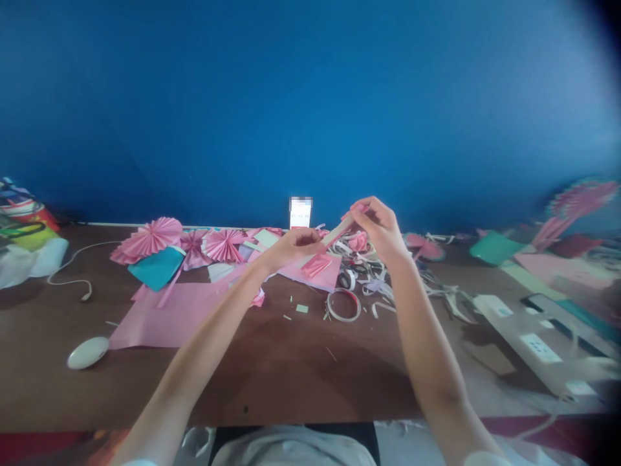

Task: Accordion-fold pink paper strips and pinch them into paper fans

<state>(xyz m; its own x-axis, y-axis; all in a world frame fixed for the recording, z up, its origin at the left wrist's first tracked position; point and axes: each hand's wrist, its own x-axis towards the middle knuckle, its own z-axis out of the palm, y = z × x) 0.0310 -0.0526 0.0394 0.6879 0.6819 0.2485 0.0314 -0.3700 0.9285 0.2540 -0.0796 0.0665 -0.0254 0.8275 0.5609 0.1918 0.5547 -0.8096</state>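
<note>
A narrow pink strip with a pale band is stretched between my hands above the table. My left hand pinches its lower left end. At the upper right end, my right hand grips it between thumb and fingers. Below the strip, a folded pink piece lies on pink paper. A roll of white tape rests on the table in front of a tangle of pale strips.
Pink pleated fans, a teal piece and a pink sheet lie left. A white mouse sits near the front left. A power strip lies right. A lit phone stands by the blue wall.
</note>
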